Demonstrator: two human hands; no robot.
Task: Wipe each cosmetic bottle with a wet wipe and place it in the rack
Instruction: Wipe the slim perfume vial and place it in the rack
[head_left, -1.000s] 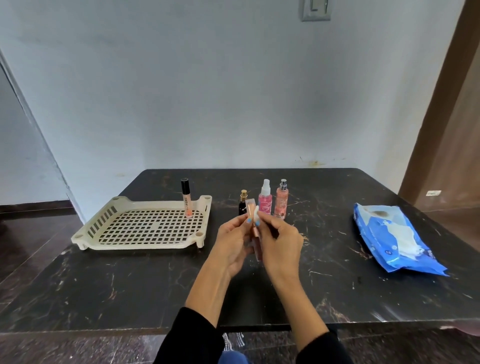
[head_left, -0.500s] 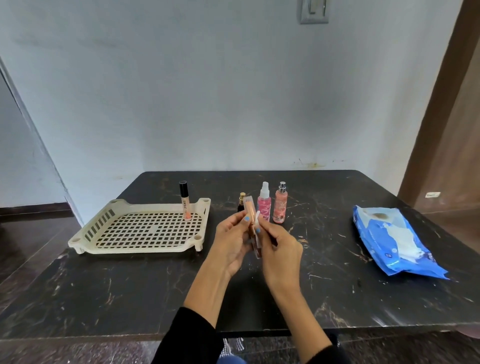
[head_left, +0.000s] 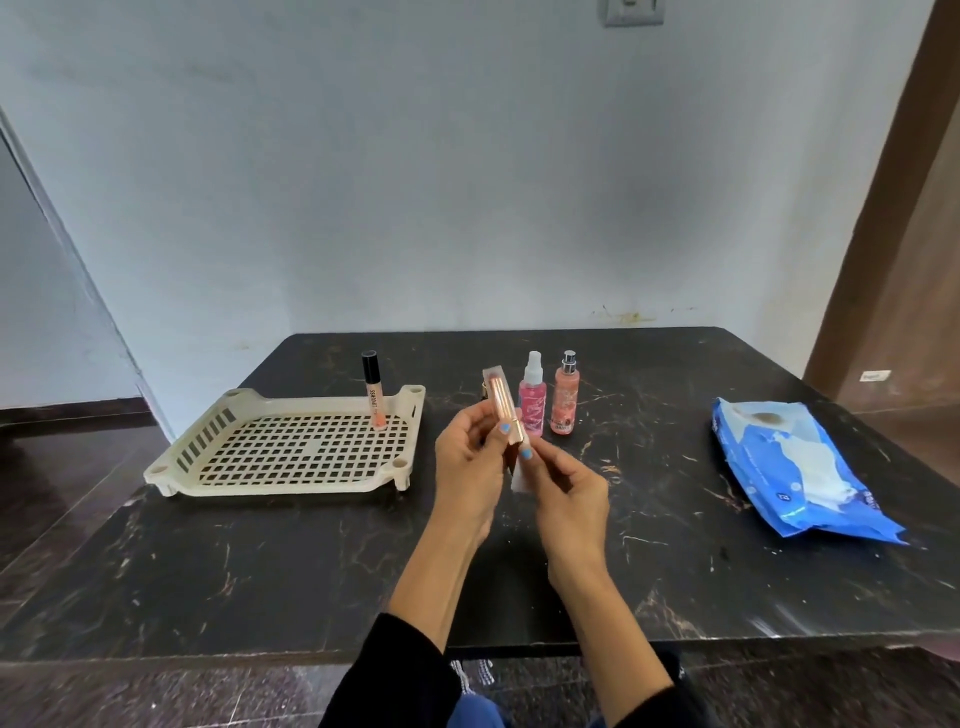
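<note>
Lip gloss tube (head_left: 374, 391) upright in cream rack (head_left: 218, 415), far right corner.

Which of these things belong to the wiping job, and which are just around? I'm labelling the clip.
Job:
left hand holding rose-gold tube
right hand pinching wet wipe
rack with lip gloss standing in it
pink spray bottle
peach spray bottle
wipes pack

Just around:
table
wall switch
</note>
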